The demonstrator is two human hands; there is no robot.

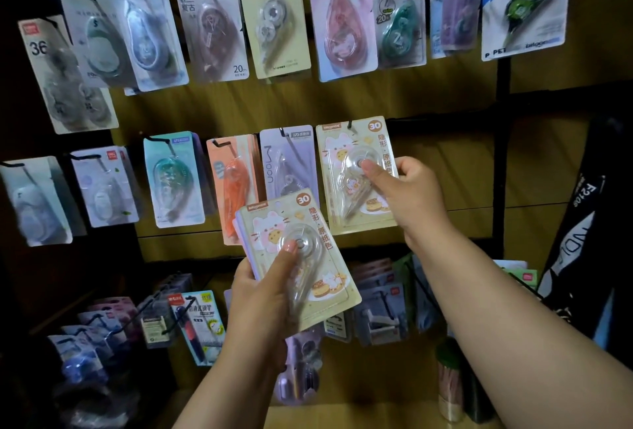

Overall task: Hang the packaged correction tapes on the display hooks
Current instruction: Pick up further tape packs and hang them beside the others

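Left hand (260, 295): fingers curled round a small stack of cream correction-tape packs (308, 278), thumb pressed on the clear blister of the top pack. Stack tilted, held in front of the lower part of the middle row, hang hole free of any hook.

Right hand (407, 195): thumb on the blister front, fingers wrapped behind the right edge of a matching cream pack (349, 168). Pack hanging upright on the middle-row hook (350, 125), hook through the top hole. Printed "30" on both cream packs.

Just left on the same row: lilac pack (291, 161), orange pack (233, 185), teal pack (171, 178), each on its own hook.

Top row: pink pack (339, 14), beige pack (274, 17), blue-and-white pack (527, 7).

Bottom row: dim, blurred packs, contents unreadable.
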